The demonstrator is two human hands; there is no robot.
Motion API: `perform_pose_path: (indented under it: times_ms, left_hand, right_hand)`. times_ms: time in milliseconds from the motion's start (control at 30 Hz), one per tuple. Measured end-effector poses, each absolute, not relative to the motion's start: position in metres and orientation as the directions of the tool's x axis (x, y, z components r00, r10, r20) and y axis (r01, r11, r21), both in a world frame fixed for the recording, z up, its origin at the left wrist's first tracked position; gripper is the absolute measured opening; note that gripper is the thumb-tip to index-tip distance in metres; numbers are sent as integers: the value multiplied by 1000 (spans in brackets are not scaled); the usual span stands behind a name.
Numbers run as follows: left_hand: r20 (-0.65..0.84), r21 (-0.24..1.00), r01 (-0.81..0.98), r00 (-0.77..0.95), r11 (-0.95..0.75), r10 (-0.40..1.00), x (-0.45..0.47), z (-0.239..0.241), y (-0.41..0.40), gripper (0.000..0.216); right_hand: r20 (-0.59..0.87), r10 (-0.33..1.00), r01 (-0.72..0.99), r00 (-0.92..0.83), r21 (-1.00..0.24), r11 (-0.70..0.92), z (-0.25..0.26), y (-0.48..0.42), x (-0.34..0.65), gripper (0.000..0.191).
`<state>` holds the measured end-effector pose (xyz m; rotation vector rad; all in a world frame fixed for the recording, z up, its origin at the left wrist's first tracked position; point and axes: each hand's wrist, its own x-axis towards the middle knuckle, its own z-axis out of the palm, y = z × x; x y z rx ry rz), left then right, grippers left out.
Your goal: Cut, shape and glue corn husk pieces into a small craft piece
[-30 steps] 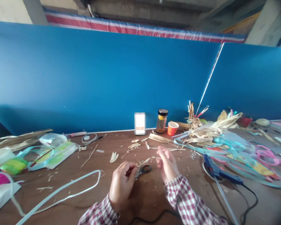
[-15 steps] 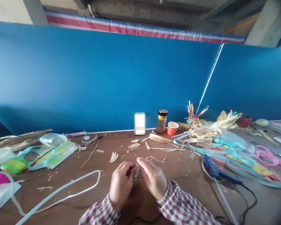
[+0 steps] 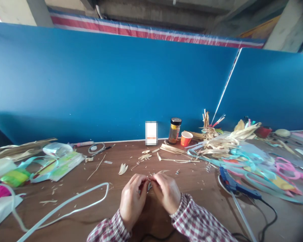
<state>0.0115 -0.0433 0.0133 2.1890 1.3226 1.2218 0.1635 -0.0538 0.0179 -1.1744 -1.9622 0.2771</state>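
Observation:
My left hand (image 3: 133,199) and my right hand (image 3: 166,193) meet at the fingertips above the middle of the brown table. Both are closed in a pinch around a small pale, greyish piece (image 3: 149,186) that shows between them. Most of it is hidden by the fingers, so its kind is unclear. Just beyond the hands lie a pale split husk piece (image 3: 123,169) and thin straw-coloured scraps (image 3: 145,155).
On the right lies a blue glue gun (image 3: 238,185) with its cord, near pink scissors (image 3: 288,168) and tangled ribbons. Dried husks (image 3: 222,143) pile up behind. A lidded jar (image 3: 175,131) and an orange paper cup (image 3: 186,138) stand by the blue partition. A white tube (image 3: 73,198) loops at left.
My right hand's fingers, stretched out before, have curled in to pinch beside the left fingertips. The left hand has barely shifted.

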Motion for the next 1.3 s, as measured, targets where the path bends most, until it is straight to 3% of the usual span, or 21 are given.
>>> perform_pose_path:
  times_ms: [200, 267, 367, 500, 600, 733, 1133, 1300]
  left_hand:
    - [545, 457, 702, 263, -546, 796, 8, 22, -45, 18]
    - [513, 507, 674, 265, -538, 816, 7, 23, -46, 21]
    - [431, 679, 542, 252, -495, 866, 9, 19, -45, 20]
    - [198, 925, 284, 203, -251, 959, 13, 10, -38, 17]
    - [2, 995, 93, 232, -24, 973, 14, 8, -32, 24]
    - [-120, 992, -2, 262, 125, 958, 15, 15, -33, 30]
    - [-258, 892, -265, 365, 366, 894, 11, 22, -36, 29]
    - [-313, 881, -237, 357, 409, 880, 11, 24, -36, 30]
  right_hand:
    - [517, 815, 735, -262, -440, 516, 17, -51, 165, 19]
    - [498, 821, 794, -279, -361, 490, 18, -50, 165, 18]
    - [483, 819, 841, -310, -263, 473, 18, -50, 165, 15]
    - [502, 809, 766, -305, -375, 522, 19, -51, 166, 16]
    - [514, 810, 665, -282, -504, 551, 17, -50, 167, 18]
    - [495, 825, 639, -271, -549, 539, 14, -49, 167, 16]
    - [497, 822, 660, -279, -523, 540, 20, -51, 170, 20]
    - [494, 814, 710, -304, -452, 540, 19, -51, 168, 21]
